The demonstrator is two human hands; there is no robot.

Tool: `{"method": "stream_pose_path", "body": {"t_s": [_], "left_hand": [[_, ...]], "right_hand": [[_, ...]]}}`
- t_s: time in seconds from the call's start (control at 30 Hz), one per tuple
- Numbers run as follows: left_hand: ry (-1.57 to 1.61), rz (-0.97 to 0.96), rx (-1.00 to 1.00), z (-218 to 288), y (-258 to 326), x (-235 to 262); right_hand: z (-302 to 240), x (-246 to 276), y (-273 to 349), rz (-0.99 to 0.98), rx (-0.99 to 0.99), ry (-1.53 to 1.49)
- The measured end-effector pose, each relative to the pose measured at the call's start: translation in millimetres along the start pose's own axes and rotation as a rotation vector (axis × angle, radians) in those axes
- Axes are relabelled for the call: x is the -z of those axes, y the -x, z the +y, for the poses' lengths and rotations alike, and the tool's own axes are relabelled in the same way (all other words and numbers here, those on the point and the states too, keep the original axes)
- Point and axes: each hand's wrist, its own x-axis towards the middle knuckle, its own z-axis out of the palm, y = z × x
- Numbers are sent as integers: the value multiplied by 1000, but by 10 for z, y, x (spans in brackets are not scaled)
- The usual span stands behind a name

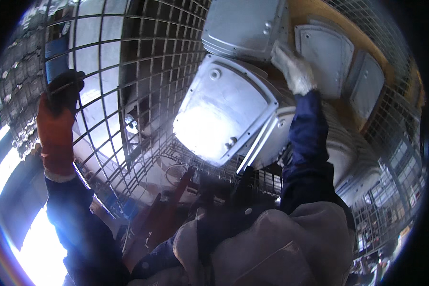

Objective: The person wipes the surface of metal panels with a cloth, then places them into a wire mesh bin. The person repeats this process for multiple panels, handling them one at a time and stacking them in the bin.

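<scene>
My left hand [59, 117], in an orange glove with black fingers, is raised at the far left with its fingers curled round the wire mesh wall [102, 71]. My right hand [293, 69], in a whitish work glove, reaches in among grey metal panels with its fingers stretched out. Its fingertips are beside the lower right corner of an upper stack of panels [240, 28]; whether they touch it I cannot tell. Left of that hand, a large loose panel [229, 105] with a raised rim lies tilted, catching bright light. Another panel [269, 136] shows partly beneath it.
More grey panels [324, 55] lean against brown board [305, 14] beyond my right hand, and a curved stack [343, 148] sits by my right forearm. Wire mesh encloses them on several sides. Behind the left mesh is a rough pile of metal pieces [21, 90].
</scene>
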Motion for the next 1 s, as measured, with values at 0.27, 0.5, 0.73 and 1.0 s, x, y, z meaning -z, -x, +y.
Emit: {"method": "stream_pose_path", "body": {"t_s": [0.27, 0.5, 0.73, 1.0], "left_hand": [[82, 73, -19, 33, 7, -19], [1, 83, -111, 102, 20, -25], [336, -102, -121, -64, -155, -47], [215, -57, -215, -264, -219, 5]], "right_hand": [[752, -431, 823, 395, 214, 1093], [470, -1151, 429, 69, 76, 983], [1081, -1154, 1759, 433, -185, 1066], [2074, -931, 3148, 661, -867, 790]]}}
